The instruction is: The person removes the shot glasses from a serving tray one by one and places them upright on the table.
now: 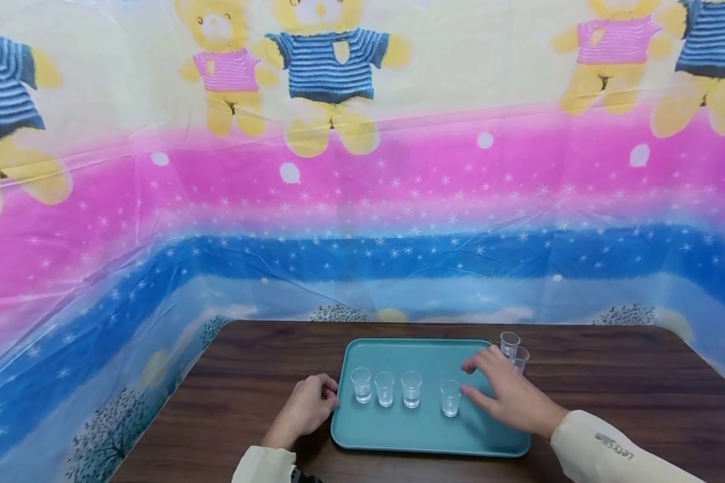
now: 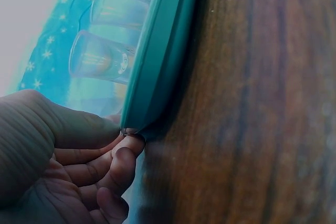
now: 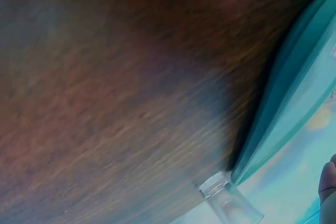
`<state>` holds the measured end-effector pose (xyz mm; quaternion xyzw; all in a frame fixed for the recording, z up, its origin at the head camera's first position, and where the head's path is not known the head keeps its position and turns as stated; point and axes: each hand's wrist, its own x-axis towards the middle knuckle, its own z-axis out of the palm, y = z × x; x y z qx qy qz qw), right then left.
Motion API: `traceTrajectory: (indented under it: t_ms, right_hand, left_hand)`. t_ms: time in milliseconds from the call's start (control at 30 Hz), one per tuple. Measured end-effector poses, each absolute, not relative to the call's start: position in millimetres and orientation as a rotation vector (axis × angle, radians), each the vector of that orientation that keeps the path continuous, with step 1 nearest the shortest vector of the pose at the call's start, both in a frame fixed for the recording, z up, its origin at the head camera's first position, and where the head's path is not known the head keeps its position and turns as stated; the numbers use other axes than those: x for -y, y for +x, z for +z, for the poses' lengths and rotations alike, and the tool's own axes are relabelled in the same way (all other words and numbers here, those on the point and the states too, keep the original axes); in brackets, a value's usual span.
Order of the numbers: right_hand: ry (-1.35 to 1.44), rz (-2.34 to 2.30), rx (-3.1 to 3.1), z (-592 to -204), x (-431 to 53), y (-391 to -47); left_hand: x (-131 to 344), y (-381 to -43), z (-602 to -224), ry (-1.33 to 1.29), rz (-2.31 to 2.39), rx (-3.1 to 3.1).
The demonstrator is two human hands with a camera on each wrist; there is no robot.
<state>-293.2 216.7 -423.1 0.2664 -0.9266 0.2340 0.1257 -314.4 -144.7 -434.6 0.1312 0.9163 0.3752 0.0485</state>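
On the left, the rim of the teal tray (image 1: 399,433) is being pinched by the left hand (image 1: 305,409), a narrow grip! Four small clear glasses (image 1: 411,390) are being supported upright on that tray, lined up in a row. Above the right side, a wide gap is being left between thumb and fingers by the right hand (image 1: 513,397); whether the row's right-hand glass (image 1: 450,400) is being touched cannot be told. Two more glasses (image 1: 509,343) are being borne by the wooden table (image 1: 229,402), just beside the tray.
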Motion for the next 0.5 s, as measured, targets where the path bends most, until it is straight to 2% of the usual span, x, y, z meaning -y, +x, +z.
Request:
traceTrajectory:
  t_ms: [500]
  right_hand:
    - [0.878, 0.679, 2.703, -425, -203, -290]
  left_hand:
    - [144, -314, -434, 0.399, 1.133, -2.798]
